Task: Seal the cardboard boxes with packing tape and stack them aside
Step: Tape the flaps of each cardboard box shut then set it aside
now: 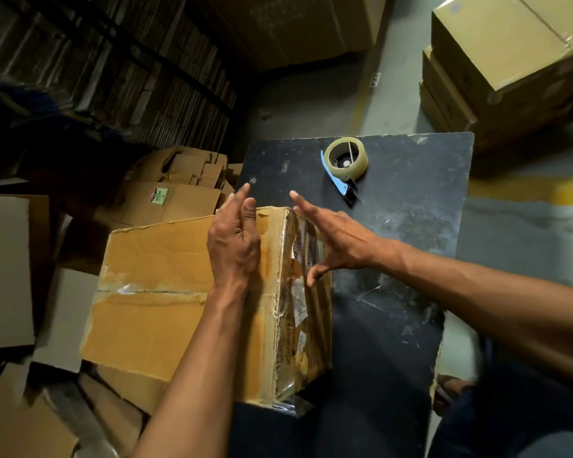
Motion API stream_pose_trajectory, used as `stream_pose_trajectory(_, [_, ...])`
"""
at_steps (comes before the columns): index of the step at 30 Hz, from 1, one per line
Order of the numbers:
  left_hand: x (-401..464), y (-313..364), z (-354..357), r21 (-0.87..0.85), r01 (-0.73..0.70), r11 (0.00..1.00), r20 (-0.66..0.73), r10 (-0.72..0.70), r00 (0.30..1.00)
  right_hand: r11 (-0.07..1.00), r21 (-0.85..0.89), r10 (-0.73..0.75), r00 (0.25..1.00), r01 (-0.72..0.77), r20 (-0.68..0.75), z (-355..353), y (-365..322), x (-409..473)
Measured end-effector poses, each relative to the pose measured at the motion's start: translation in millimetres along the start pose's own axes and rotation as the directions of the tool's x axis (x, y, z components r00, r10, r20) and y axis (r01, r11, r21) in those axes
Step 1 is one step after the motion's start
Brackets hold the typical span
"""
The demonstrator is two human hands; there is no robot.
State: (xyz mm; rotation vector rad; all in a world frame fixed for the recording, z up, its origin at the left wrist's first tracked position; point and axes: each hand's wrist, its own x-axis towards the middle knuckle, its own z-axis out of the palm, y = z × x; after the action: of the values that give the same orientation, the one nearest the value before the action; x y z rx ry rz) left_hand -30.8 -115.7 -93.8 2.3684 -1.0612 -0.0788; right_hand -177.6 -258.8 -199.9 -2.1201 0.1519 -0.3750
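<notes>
A worn brown cardboard box (166,285) lies half on the dark table (404,233), hanging over its left edge. Old clear tape and torn labels cover its right face. My left hand (234,246) is over the box's top near the far right corner, fingers loosely bent and holding nothing. My right hand (334,239) is spread open beside the box's right face, thumb down near the labels; I cannot tell if it touches. A roll of clear packing tape in a blue dispenser (344,163) lies on the table beyond both hands.
Sealed boxes (503,61) are stacked on the floor at the far right. Flattened and loose cartons (176,190) are piled to the left of the table. Racks of flat cardboard (113,77) fill the back left. A foot in a sandal (450,388) shows by the table's near right corner.
</notes>
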Motion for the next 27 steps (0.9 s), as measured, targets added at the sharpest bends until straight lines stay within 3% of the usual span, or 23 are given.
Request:
stream_pose_trajectory(5, [-60.9,18.6,-34.3,0.028,-0.037,0.999,-0.119,0.040,0.992,0.972,-0.128,-0.215,0.962,0.195,-0.169,3.5,-45.4,-5.9])
stream_pose_trajectory(8, [-121.5,18.8,-54.5,0.030,-0.003,1.000,-0.178,0.009,0.984,0.906,-0.311,-0.322,0.944,0.286,-0.069,17.9,-65.7,-9.0])
stream_pose_trajectory(12, [-202.2,0.6,-76.3,0.122,0.018,0.992,-0.203,0.008,0.979,0.858,-0.419,-0.318,0.948,0.297,0.022,29.2,-60.6,-21.0])
stream_pose_trajectory(14, [-230.6,-16.7,-83.2,0.169,-0.014,0.986,-0.127,0.036,0.991,0.852,-0.425,-0.325,0.945,0.305,0.026,31.7,-63.9,-22.4])
stream_pose_trajectory(16, [-248.5,-28.6,-84.8,0.193,-0.060,0.979,0.056,0.050,0.997,0.834,-0.431,-0.356,0.933,0.344,0.054,35.9,-66.1,-20.2])
stream_pose_trajectory(19, [-259.4,-37.4,-82.6,0.237,-0.143,0.961,0.227,0.088,0.970,0.786,-0.465,-0.408,0.907,0.406,0.104,40.2,-57.6,-18.0])
stream_pose_trajectory(24, [-261.2,-55.5,-77.1,0.282,-0.197,0.939,0.216,0.138,0.967,0.707,-0.526,-0.428,0.878,0.473,0.214,26.0,-48.7,-16.6])
stream_pose_trajectory(27, [-260.1,-61.5,-73.9,0.291,-0.221,0.931,0.175,0.175,0.969,0.747,-0.500,-0.393,0.898,0.438,0.199,23.9,-65.0,-20.7])
